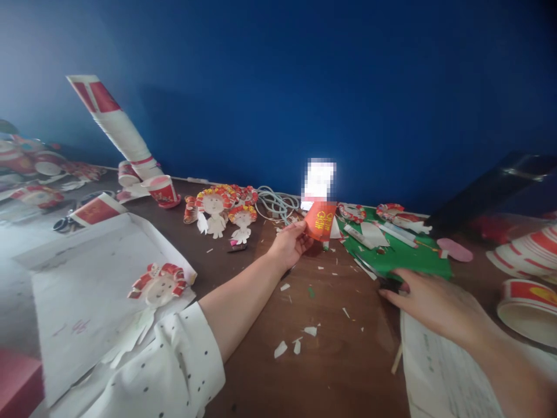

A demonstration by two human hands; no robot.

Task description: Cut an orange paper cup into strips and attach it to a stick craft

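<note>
My left hand point(290, 244) is closed on a red paper cup point(321, 222) with yellow lettering, held above the middle of the table, near its back. At the right, my right hand point(411, 290) has thumb and fingers on either side of the dark handles of a pair of scissors point(369, 267); this hand is somewhat blurred. The scissors' blades point left and away, over the edge of a green sheet point(418, 261). White paper scraps point(310, 331) lie on the brown table point(339, 371) between my arms.
Paper doll figures point(215, 212) with red-and-yellow curled hair stand left of centre, beside a coiled cable point(276, 202). A tall stack of paper cups point(119, 130) leans at the back left. More cups point(528, 310) lie at the right. A white box lid point(87, 307) bears a paper face point(160, 287).
</note>
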